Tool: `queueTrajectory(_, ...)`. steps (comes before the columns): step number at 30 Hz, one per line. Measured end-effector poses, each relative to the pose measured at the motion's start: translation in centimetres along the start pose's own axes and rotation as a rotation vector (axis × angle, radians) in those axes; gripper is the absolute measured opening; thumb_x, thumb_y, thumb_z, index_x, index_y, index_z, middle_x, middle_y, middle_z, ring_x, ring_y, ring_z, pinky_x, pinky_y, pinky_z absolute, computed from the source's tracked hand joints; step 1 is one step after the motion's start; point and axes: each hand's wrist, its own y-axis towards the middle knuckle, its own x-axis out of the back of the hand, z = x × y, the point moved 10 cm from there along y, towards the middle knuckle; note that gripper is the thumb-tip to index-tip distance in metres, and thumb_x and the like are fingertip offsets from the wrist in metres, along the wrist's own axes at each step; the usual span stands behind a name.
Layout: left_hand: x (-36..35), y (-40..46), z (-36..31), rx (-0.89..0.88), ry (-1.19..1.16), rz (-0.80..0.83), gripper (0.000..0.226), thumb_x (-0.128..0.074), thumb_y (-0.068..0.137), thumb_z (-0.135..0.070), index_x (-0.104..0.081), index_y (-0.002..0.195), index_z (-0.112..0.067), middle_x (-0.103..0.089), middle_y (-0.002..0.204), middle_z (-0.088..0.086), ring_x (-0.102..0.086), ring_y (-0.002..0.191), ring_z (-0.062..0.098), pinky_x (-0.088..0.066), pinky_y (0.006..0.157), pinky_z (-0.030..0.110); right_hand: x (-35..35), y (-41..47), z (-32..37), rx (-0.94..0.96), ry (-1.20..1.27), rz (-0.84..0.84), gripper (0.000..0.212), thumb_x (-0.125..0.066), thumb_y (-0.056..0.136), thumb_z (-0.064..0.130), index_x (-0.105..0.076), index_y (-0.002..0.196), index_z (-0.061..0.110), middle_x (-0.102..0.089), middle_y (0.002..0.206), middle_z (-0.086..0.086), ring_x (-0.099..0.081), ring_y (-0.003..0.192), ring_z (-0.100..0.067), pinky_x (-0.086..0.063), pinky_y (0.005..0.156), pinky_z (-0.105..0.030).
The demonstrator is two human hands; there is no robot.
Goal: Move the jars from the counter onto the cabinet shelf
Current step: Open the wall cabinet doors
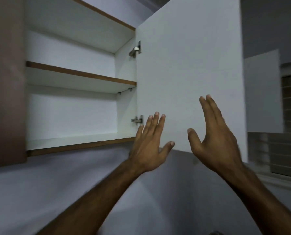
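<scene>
The wall cabinet stands open, with a white interior and brown-edged shelves. Its middle shelf [80,76] and bottom shelf [77,141] both hold nothing. The right cabinet door [189,65] is swung out toward me, white inner face showing. My left hand [149,146] is raised with straight, spread fingers in front of the door's lower left corner near the lower hinge. My right hand [216,134] is raised beside it, fingers straight, in front of the door's lower edge. Neither hand holds anything. No jars and no counter are in view.
The left cabinet door [5,82], brown, hangs at the left edge. Two metal hinges [135,50] join the open door to the cabinet side. Bare grey wall [56,184] lies below the cabinet. A tiled area with a window ledge [280,153] is at the right.
</scene>
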Motion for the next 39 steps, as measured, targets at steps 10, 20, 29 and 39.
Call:
queueTrajectory(10, 21.5, -13.0, 19.7, 0.445, 0.465, -0.301, 0.082, -0.039, 0.093, -0.054, -0.007, 0.160, -0.019, -0.005, 0.169, 0.006, -0.001, 0.156, 0.023, -0.005, 0.125, 0.050, -18.1, -0.2, 20.3, 0.198, 0.537, 0.369, 0.076, -0.060, 0.089, 0.039, -0.025, 0.156, 0.030, -0.029, 0.161, 0.008, -0.039, 0.142, -0.016, -0.043, 0.108, -0.039)
queueTrajectory(20, 29.4, -20.8, 26.8, 0.663, 0.733, -0.207, 0.080, -0.038, 0.097, -0.054, -0.005, 0.160, -0.016, -0.004, 0.168, 0.009, 0.001, 0.156, 0.025, -0.006, 0.125, 0.052, -32.6, 1.6, 36.5, -0.136, 1.131, 0.851, 0.094, -0.066, 0.086, 0.050, -0.011, 0.160, 0.029, -0.029, 0.162, 0.001, -0.037, 0.145, -0.023, -0.038, 0.114, -0.041)
queueTrajectory(29, 27.1, -21.8, 27.6, 0.720, 0.632, -0.093, 0.084, -0.036, 0.096, -0.061, 0.002, 0.160, -0.021, 0.014, 0.167, 0.012, 0.014, 0.154, 0.031, -0.005, 0.124, 0.058, -33.2, 0.9, 37.3, -0.292, 1.054, 0.799, 0.045, -0.053, 0.099, 0.025, -0.043, 0.141, 0.013, -0.061, 0.131, -0.008, -0.062, 0.114, -0.026, -0.053, 0.099, -0.045)
queueTrajectory(39, 30.2, -25.1, 20.1, 0.695, 0.513, -0.147, 0.112, -0.060, 0.077, -0.071, 0.004, 0.159, -0.028, 0.015, 0.167, 0.005, 0.013, 0.154, 0.027, -0.006, 0.123, 0.056, -22.5, -1.8, 36.2, -0.207, 1.108, 0.635, 0.034, -0.063, 0.095, 0.032, -0.053, 0.124, 0.018, -0.067, 0.113, 0.000, -0.066, 0.098, -0.020, -0.057, 0.085, -0.039)
